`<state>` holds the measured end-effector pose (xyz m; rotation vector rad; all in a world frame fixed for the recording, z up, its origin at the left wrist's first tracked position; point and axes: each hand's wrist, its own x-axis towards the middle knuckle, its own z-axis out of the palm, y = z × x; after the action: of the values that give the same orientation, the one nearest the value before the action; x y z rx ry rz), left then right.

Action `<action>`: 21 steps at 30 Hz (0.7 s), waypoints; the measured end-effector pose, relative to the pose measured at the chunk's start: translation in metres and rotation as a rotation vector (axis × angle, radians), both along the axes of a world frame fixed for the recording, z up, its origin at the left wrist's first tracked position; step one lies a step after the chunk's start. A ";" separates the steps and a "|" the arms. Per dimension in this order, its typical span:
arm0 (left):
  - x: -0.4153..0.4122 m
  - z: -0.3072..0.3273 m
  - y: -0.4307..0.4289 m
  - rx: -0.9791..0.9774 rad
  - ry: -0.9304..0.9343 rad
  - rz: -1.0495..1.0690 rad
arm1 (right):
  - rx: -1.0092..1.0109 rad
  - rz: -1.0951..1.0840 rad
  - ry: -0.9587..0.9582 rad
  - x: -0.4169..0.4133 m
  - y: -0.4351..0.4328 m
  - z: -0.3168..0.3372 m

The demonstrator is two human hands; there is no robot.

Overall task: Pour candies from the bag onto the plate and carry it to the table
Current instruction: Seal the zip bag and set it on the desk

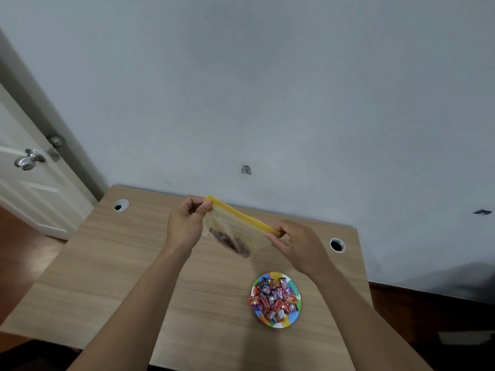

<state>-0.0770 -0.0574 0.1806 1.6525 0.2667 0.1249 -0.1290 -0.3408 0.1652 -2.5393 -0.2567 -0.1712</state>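
A clear zip bag (235, 231) with a yellow seal strip hangs above the wooden desk (107, 263), stretched between both hands. My left hand (187, 220) pinches the left end of the yellow strip. My right hand (294, 245) pinches the right end. A few dark reddish candies show through the lower part of the bag. Below and to the right, a colourful striped paper plate (290, 321) sits on the desk, heaped with several wrapped candies (276, 298) in red and purple wrappers.
The desk stands against a pale grey wall and has two round cable holes, one at the back left (120, 205) and one at the right (337, 245). A white door with a metal knob (28, 160) is at the far left. Brown floor surrounds the desk.
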 end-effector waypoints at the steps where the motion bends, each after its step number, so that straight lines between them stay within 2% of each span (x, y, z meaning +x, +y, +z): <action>1: -0.001 -0.002 0.001 -0.001 0.011 0.005 | -0.011 0.003 0.002 0.000 0.000 -0.002; 10: -0.020 -0.034 0.023 0.010 0.103 0.029 | -0.335 0.078 0.036 0.000 0.014 -0.022; 14: -0.032 -0.051 0.043 0.023 0.171 0.031 | -0.328 0.143 -0.022 0.000 0.027 -0.036; 21: -0.054 -0.081 0.080 0.031 0.314 0.054 | -0.232 0.216 0.149 -0.001 0.060 -0.076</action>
<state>-0.1311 0.0222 0.1000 1.6942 0.5498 -0.0917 -0.1295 -0.2806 0.0895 -2.7122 -0.5148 0.1383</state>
